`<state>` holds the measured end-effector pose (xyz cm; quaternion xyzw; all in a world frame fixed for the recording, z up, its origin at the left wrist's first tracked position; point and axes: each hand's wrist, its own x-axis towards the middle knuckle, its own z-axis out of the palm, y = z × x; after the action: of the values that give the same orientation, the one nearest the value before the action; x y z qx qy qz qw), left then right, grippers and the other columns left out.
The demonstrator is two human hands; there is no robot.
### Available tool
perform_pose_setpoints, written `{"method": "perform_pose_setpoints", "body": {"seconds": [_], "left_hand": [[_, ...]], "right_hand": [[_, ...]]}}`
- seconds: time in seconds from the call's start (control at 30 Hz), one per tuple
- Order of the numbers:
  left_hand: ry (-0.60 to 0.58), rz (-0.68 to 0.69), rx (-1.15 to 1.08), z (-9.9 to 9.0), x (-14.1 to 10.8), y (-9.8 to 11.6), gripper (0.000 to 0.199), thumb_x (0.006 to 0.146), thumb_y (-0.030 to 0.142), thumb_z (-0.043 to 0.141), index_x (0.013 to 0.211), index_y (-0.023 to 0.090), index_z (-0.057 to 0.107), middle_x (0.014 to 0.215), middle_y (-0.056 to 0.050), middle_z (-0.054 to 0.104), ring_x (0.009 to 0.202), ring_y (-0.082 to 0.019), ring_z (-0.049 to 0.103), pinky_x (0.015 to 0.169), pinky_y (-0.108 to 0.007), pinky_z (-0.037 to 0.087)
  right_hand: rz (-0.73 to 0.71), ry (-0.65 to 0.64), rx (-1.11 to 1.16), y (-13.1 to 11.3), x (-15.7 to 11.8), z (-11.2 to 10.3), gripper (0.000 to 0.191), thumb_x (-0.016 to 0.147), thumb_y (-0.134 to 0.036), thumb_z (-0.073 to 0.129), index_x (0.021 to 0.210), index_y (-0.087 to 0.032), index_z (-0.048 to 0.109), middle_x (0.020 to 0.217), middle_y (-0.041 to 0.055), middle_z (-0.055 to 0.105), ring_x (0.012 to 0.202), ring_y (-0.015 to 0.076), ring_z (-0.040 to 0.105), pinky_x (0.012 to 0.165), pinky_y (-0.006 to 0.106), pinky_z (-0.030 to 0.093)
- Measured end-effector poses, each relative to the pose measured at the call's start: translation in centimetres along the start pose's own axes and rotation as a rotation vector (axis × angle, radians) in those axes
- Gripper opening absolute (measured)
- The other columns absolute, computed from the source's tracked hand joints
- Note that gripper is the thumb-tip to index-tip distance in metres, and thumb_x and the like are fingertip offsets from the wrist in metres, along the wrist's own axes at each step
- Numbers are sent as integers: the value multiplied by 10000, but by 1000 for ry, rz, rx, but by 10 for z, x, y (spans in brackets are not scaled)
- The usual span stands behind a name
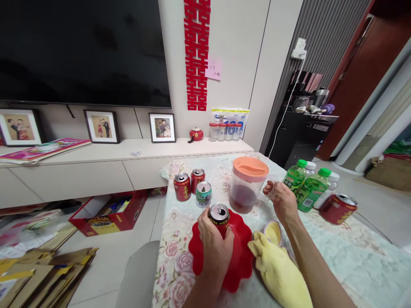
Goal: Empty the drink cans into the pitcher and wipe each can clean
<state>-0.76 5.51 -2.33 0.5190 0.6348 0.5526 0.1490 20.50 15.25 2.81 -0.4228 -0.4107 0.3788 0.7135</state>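
Observation:
My left hand [213, 246] is wrapped round an opened red drink can [219, 212] above a red scalloped plate [237, 265]. My right hand [282, 199] has its fingers curled at the clear handle of a plastic pitcher [242, 192]. That pitcher has an orange lid [250, 167] and dark reddish liquid inside. Two red cans [182, 187] and a small green can [204, 194] stand beyond my left hand. Below my right hand lies a bunched yellow cloth [282, 271], beside a small round container with a yellow inside [272, 233].
Green-capped bottles [313, 190] and white-capped ones stand on the right of the floral tablecloth [173, 261], next to a large red can [338, 208]. A white cabinet [138, 152] with picture frames runs behind. Floor-level: a red box [112, 214] and flattened cardboard [48, 273].

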Motion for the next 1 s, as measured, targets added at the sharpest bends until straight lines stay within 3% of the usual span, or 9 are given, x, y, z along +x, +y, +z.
{"method": "perform_pose_setpoints", "body": {"seconds": [0.2, 0.33, 0.6, 0.83, 1.0], "left_hand": [[15, 88, 76, 0, -4, 0, 644, 819, 113, 632, 1405, 151, 368, 1342, -199, 531, 1291, -379, 529, 1050, -601, 473], [-2, 103, 76, -2, -5, 0, 629, 823, 107, 627, 1398, 170, 381, 1335, -187, 541, 1273, -376, 540, 1030, -611, 479], [-5, 86, -87, -1, -4, -1, 607, 828, 126, 645, 1385, 158, 406, 1332, -187, 524, 1310, -353, 535, 1089, -580, 473], [11, 68, -90, -2, -3, 1, 673, 738, 100, 674, 1362, 139, 424, 1268, -183, 586, 1233, -357, 597, 1066, -560, 495], [-27, 54, -67, -6, -2, 3, 698, 748, 112, 707, 1380, 147, 413, 1311, -174, 551, 1286, -344, 551, 1110, -540, 459]], "right_hand": [[-56, 32, 98, 0, 8, 19, 420, 924, -483, 692, 690, -180, 519, 551, -113, 416, 419, 34, 334, 401, 175, 301], [-65, 60, 133, -12, 6, 21, 607, 714, -539, 847, 579, -223, 347, 489, -135, 272, 392, 23, 209, 354, 179, 170], [-22, 78, 105, -51, -3, 1, 594, 581, -564, 906, 573, -222, 421, 464, -118, 308, 394, 28, 208, 345, 184, 135], [-28, 56, 24, -92, -9, -18, 552, 545, -483, 918, 543, -221, 432, 423, -105, 321, 385, 43, 222, 361, 207, 156], [-50, 14, -41, -121, -11, -23, 549, 522, -435, 928, 473, -216, 428, 423, -81, 304, 407, 56, 238, 376, 241, 181]]}}
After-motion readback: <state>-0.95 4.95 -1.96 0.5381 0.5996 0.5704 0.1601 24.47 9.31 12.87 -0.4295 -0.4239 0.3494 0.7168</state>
